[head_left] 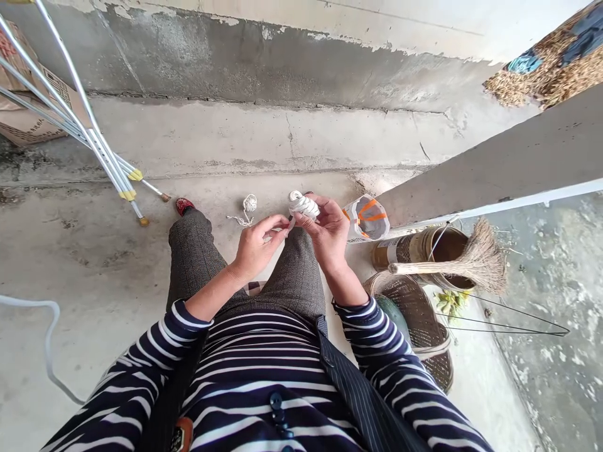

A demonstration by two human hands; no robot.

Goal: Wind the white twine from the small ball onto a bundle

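Note:
My right hand [332, 237] is closed around a coil of white cord [304, 204], wound in several overlapping loops, above my right knee. My left hand [260, 243] meets it from the left, thumb and fingertips pinched on a short strip of the cord at the coil's lower side. Part of that strip is hidden behind the fingertips. On the floor beyond my left hand lies a small ball of white string [250, 202] with a loose tail.
Crutches [101, 141] lean at the left near a cardboard box [32, 119]. At the right stand a white bag with orange bands [370, 218], a bucket [405, 248] with a straw broom [480, 254] across it, and a wicker basket [417, 301]. A wall [226, 56] runs along the front.

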